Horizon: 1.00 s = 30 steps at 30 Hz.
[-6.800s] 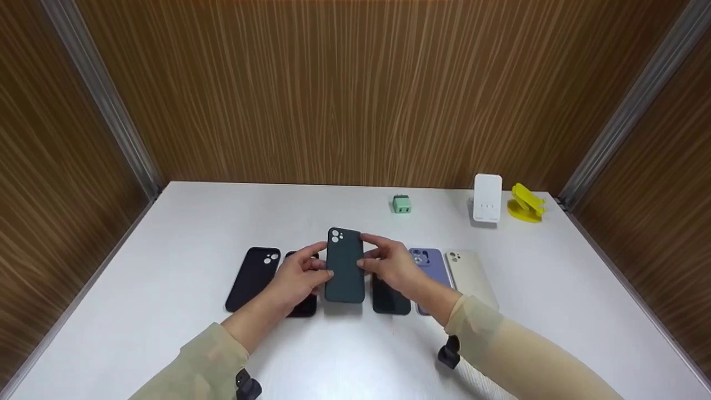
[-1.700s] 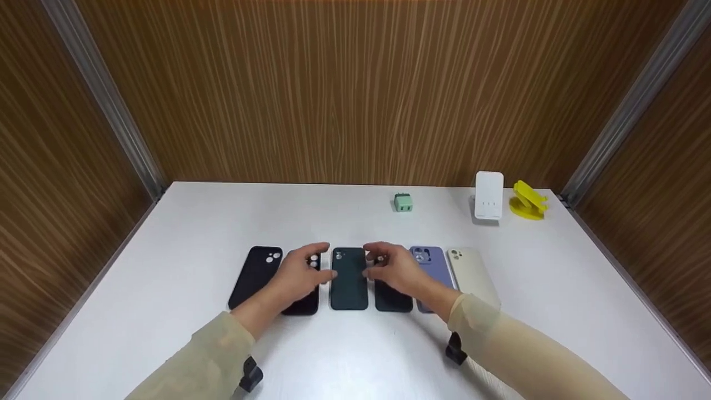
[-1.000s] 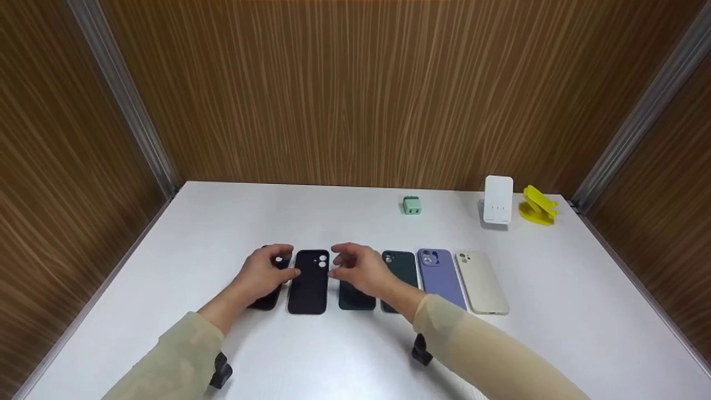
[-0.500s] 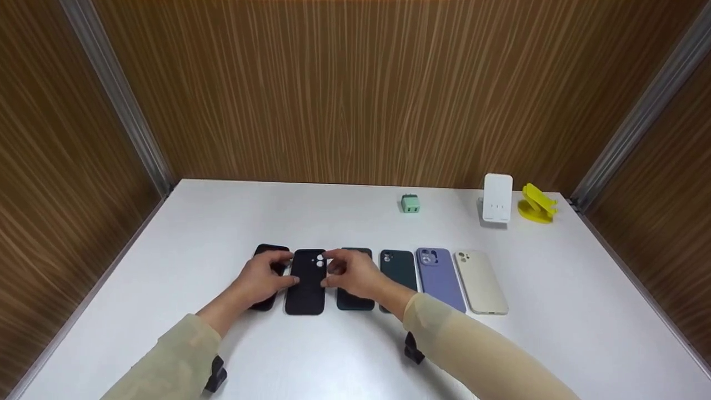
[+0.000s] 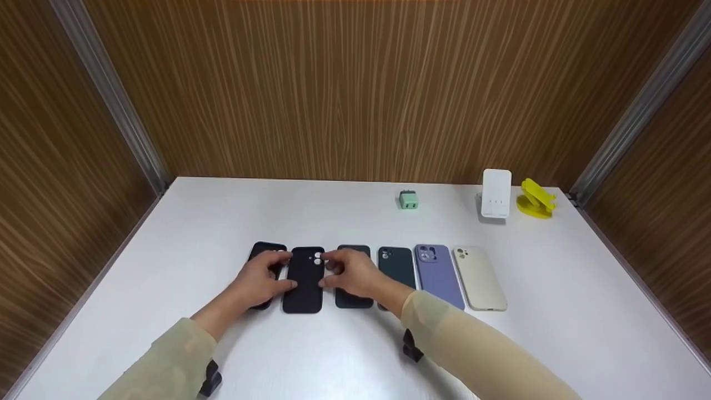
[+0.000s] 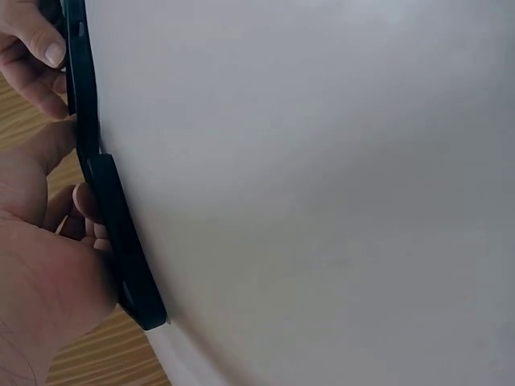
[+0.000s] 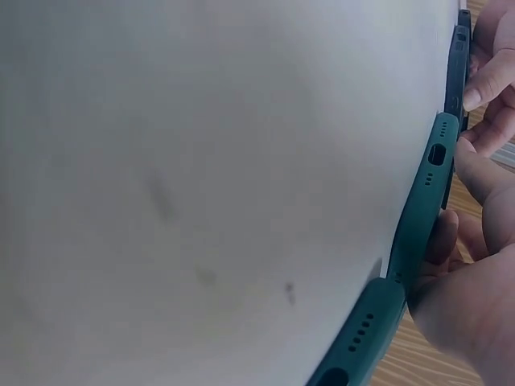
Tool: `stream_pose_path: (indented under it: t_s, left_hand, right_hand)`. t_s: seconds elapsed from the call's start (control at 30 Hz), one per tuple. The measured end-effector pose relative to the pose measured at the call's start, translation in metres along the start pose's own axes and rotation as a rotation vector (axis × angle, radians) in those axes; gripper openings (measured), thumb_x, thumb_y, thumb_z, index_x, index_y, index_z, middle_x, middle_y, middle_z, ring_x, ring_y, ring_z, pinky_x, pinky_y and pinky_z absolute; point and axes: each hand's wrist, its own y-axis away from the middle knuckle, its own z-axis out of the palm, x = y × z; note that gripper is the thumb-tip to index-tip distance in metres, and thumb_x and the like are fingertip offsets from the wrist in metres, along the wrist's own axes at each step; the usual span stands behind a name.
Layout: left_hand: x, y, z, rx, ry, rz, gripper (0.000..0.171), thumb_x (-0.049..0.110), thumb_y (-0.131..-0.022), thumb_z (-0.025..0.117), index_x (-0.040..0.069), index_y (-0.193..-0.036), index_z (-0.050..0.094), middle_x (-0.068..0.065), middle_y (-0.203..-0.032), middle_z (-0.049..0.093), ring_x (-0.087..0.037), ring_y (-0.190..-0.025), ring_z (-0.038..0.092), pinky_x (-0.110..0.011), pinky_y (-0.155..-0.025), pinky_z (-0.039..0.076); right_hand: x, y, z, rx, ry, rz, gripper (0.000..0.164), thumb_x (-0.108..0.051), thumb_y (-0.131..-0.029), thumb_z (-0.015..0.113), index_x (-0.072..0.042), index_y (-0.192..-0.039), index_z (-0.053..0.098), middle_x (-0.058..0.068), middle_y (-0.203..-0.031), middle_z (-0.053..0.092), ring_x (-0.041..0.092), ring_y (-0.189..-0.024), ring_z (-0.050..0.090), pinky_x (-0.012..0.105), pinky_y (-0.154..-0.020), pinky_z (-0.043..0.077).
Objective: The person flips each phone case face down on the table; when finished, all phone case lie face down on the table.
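A black phone case (image 5: 303,286) with camera cutouts lies second from the left in a row of cases. The thumb and index finger of my left hand (image 5: 255,282) hold its left edge; my right hand (image 5: 355,273) grips the opposite edge the same way. In the left wrist view the case (image 6: 82,80) appears edge-on between the fingers. Beneath my left hand is another black case (image 5: 264,248), partly hidden. A dark case (image 5: 354,297) is partly covered by my right hand, with a dark green case (image 5: 397,266) beside it.
Farther right in the row lie a purple case (image 5: 441,280) and a cream case (image 5: 482,280). Toward the back of the white table (image 5: 233,211) stand a green charger plug (image 5: 409,200), a white stand-like device (image 5: 496,193) and a yellow phone stand (image 5: 535,199). Wood-grain panels enclose three sides.
The dark green case, earlier held up in both hands, is back in the row. Both hands have moved left to the black case and closed in on its edges.
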Motion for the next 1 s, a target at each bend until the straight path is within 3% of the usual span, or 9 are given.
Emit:
stream_pose_path:
  t_s: [1.0]
  left_hand:
    - [-0.0024,-0.0005,-0.0001,-0.005,-0.029,0.028,0.062,0.010,-0.091,0.083,0.003,-0.148,0.059,-0.017,-0.145,0.057,-0.037,-0.139,0.051,-0.053,-0.121,0.036]
  right_hand:
    - [0.0008,-0.0001,0.0006,0.003,-0.071,0.013,0.056,-0.016,-0.087,0.090,-0.007,-0.139,0.069,0.002,-0.108,0.069,0.014,-0.090,0.058,0.032,-0.082,0.052]
